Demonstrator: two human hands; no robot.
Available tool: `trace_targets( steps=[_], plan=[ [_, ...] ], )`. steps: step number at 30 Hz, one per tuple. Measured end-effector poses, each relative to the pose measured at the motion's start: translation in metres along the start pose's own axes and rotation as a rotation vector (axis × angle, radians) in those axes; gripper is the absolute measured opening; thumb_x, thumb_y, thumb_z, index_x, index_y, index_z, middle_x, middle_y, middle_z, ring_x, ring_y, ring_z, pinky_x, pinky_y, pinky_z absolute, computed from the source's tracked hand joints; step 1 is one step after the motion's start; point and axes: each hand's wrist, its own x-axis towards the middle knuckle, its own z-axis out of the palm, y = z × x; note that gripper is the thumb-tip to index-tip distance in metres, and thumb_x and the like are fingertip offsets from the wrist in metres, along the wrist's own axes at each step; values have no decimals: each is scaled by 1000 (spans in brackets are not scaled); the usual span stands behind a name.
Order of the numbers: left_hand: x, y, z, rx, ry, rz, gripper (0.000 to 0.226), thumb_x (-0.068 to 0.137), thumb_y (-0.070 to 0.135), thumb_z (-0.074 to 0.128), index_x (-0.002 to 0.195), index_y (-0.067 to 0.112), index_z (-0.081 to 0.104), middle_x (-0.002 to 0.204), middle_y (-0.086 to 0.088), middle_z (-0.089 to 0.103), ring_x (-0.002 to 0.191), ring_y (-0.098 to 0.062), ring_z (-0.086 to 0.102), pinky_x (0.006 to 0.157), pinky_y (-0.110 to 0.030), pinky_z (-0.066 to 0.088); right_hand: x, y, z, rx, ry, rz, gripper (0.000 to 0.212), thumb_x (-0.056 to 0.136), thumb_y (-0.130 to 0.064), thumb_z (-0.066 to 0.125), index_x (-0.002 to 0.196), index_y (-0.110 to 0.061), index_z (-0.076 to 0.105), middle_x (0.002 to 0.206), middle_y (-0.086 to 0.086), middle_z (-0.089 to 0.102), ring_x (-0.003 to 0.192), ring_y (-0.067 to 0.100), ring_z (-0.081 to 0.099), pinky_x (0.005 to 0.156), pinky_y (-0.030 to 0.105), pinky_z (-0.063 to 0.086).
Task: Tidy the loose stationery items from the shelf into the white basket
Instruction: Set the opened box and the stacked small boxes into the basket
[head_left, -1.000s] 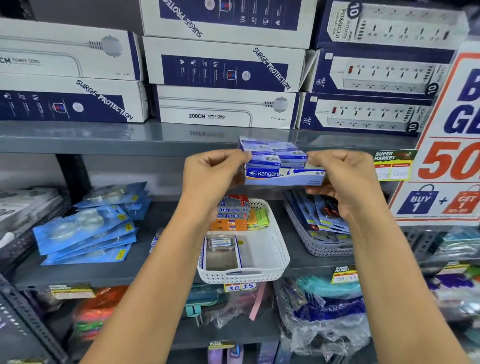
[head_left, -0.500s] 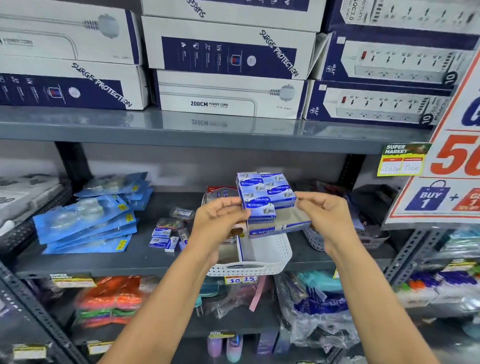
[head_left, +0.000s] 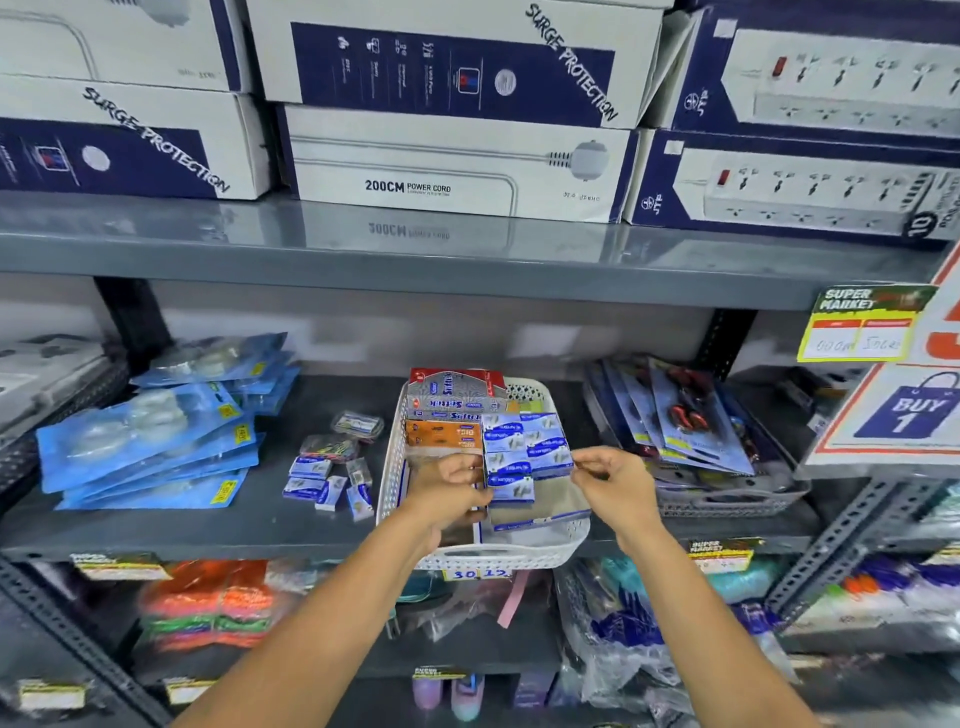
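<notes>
A white basket (head_left: 395, 467) stands on the middle shelf. At its back lie red, grey and orange stationery boxes (head_left: 449, 410). Both my hands hold an open carton of small blue staple boxes (head_left: 524, 452) just above the basket's inside. My left hand (head_left: 454, 491) grips its left side and my right hand (head_left: 610, 478) pinches its right edge. Left of the basket, several loose small blue boxes (head_left: 324, 480) and clear packets of clips (head_left: 345, 436) lie on the shelf.
Blue blister packs (head_left: 150, 431) are piled at the shelf's left. A grey basket of carded scissors (head_left: 691, 415) stands right of the white one. Boxed power strips (head_left: 452, 161) fill the shelf above; a sale sign (head_left: 904, 410) hangs at right.
Both hands have brought the carton of staple boxes down from the upper shelf's edge to the white basket. The view has tilted down and moved closer.
</notes>
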Motion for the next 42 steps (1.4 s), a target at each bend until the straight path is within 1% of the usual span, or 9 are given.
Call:
trace_targets(
  steps=[4,9,13,16,21,25,32,37,42],
  plan=[
    [23,-10,1,42,14,-27,57,80,-15,67,131,7,52,125,-10,59,98,-20,61,69,-26,56,9,8,10,-153,-68,83,22,80,0,60,98,-10,68,73,0,64,84,19,63,74,24,44],
    [49,-25,3,124,31,-73,51,82,-18,59,126,7,55,100,1,64,84,-16,65,56,-21,57,17,7,25,-330,-71,100,30,73,5,56,98,-7,66,98,12,69,95,30,65,78,28,49],
    [63,-36,3,166,53,-133,46,84,-18,53,121,8,57,97,1,63,90,-21,69,68,-30,60,16,-3,34,-561,-119,103,18,76,8,51,76,-9,53,90,16,60,82,33,59,68,30,45],
    [69,-39,5,256,57,-134,44,83,-17,58,120,7,59,95,1,63,95,-23,67,72,-34,60,14,-6,42,-714,-138,113,25,86,8,49,108,-3,56,113,19,62,104,36,61,81,36,50],
    [73,-37,13,685,79,-22,41,80,-8,61,116,13,64,107,-4,67,95,-21,64,76,-32,58,10,-8,50,-793,-166,114,31,90,8,42,118,0,53,123,19,59,113,36,58,87,38,49],
    [70,-35,19,1019,83,-3,24,79,-1,62,98,13,65,95,-4,68,88,-19,65,74,-27,56,4,-9,52,-793,-187,117,32,94,5,38,122,1,52,125,19,57,114,36,57,89,38,48],
    [62,-39,33,1511,215,288,27,88,2,61,113,11,61,112,-10,65,103,-28,64,83,-36,53,-1,-11,47,-691,-206,146,37,96,1,28,126,4,51,132,23,51,119,39,51,97,40,41],
    [61,-33,34,1685,69,379,35,78,39,77,101,16,64,103,-5,68,97,-25,65,80,-35,52,-3,-14,43,-709,-211,149,35,94,6,32,125,5,50,132,21,51,118,37,53,96,38,43],
    [64,-32,36,1758,56,413,31,84,30,72,108,14,62,112,-7,66,106,-27,63,85,-35,50,0,-10,44,-828,-260,96,38,93,8,37,128,3,49,130,20,53,118,35,55,94,37,46]
  ],
)
